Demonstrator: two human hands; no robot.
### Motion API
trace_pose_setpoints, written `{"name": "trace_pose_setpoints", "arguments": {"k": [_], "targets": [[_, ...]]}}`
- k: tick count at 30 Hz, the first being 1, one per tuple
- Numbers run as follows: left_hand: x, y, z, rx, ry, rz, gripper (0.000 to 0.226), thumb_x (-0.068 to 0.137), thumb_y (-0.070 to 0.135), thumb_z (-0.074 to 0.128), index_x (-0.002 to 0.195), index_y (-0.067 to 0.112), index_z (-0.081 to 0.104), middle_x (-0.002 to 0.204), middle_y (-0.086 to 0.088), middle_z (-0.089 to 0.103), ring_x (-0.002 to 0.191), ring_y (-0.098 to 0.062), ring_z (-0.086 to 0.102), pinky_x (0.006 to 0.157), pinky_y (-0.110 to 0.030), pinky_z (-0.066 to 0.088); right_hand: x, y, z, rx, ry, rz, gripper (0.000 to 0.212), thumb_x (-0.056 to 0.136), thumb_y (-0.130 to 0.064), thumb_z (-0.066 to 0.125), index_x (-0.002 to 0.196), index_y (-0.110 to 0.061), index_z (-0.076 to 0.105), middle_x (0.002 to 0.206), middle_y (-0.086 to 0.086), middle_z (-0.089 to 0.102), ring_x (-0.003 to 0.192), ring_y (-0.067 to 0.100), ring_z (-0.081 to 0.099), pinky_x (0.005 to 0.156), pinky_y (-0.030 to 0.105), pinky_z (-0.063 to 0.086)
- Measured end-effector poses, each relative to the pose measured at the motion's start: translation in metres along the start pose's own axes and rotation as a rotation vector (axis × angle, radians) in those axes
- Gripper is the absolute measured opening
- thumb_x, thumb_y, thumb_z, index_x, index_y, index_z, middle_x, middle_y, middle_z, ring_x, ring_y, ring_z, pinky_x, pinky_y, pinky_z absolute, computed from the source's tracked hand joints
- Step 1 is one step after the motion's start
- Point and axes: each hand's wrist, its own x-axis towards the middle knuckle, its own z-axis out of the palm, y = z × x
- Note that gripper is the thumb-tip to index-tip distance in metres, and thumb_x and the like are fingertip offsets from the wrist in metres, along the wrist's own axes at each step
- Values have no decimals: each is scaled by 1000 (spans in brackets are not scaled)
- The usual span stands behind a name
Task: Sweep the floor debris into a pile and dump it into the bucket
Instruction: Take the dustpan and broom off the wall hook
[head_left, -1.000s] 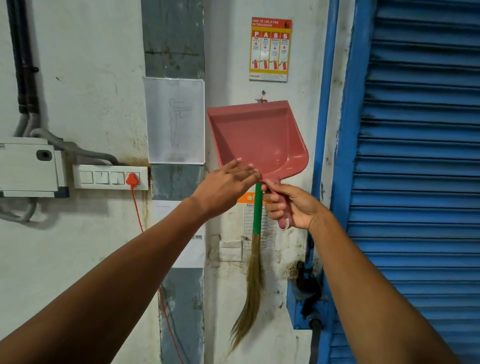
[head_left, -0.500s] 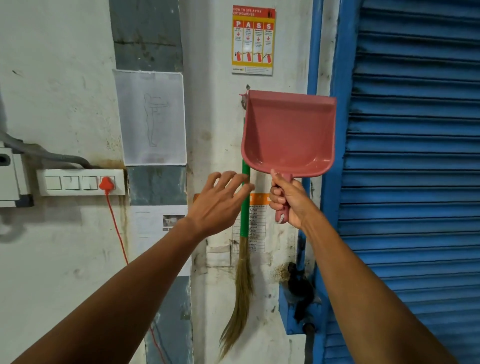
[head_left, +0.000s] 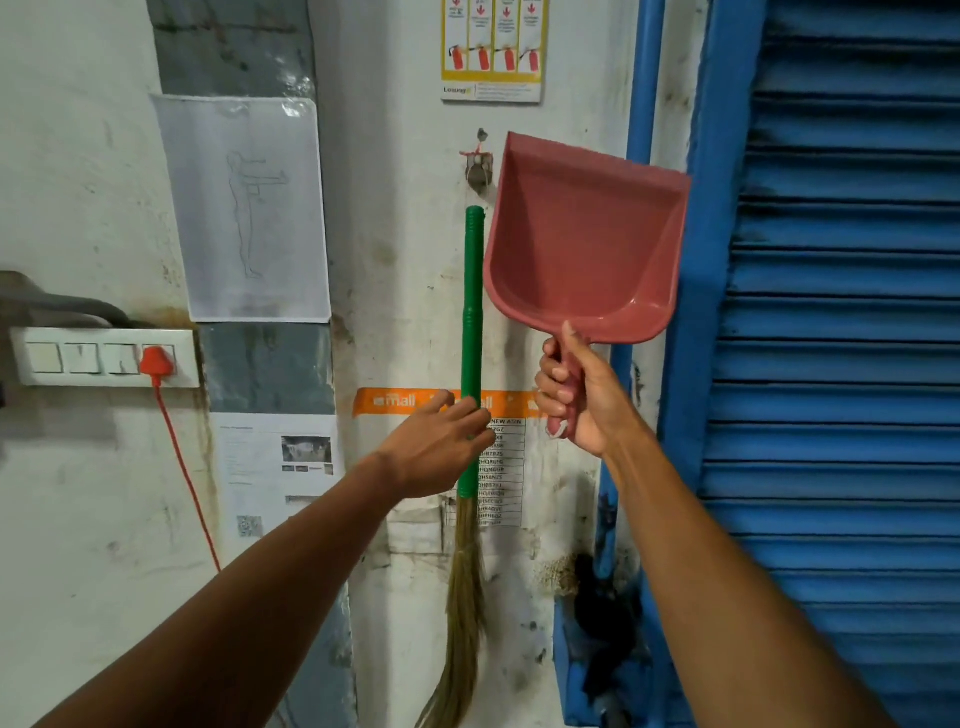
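From the head view, I am seeing my right hand (head_left: 582, 400) raised with its arm stretched forward, fingers wrapping tightly round the handle of the pink plastic dustpan (head_left: 582, 244), which is standing upright with its mouth up, beside the blue slatted shutter (head_left: 852, 364). My left hand (head_left: 436, 447) is reaching out, fingers loosely spread and touching the green handle of the grass broom (head_left: 471, 338), not clasping it. The broom is hanging upright against the white wall (head_left: 405, 270), bristles down.
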Motion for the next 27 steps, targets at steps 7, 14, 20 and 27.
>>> {"name": "trace_pose_setpoints", "arguments": {"k": [7, 14, 20, 27], "targets": [[13, 5, 26, 31, -66, -1, 27, 91, 21, 58, 118, 19, 61, 120, -3, 55, 116, -28, 48, 101, -49, 38, 20, -1, -27, 48, -101, 70, 54, 105, -48, 49, 121, -1, 69, 72, -1, 51, 46, 8, 37, 47, 24, 27], [18, 5, 33, 47, -63, 21, 28, 91, 20, 57, 118, 17, 64, 120, -5, 57, 118, -29, 50, 103, -51, 37, 27, -1, -37, 26, -143, 125, 47, 102, -56, 55, 78, -15, 53, 65, 0, 50, 44, 10, 37, 45, 25, 30], [23, 7, 35, 71, -126, 46, 38, 86, 23, 68, 124, 20, 68, 134, -7, 61, 140, -30, 43, 117, -59, 27, 27, 2, -38, 57, -203, 192, 48, 106, -51, 51, 71, -20, 39, 50, -8, 26, 36, 6, 26, 38, 23, 22], [42, 4, 39, 181, -411, 91, 51, 96, 38, 64, 145, 32, 54, 157, 0, 47, 158, -32, 11, 123, -67, -2, 22, 12, -33, 52, -140, 151, 44, 105, -48, 54, 72, -21, 45, 50, -10, 28, 37, 3, 26, 36, 20, 26]]}}
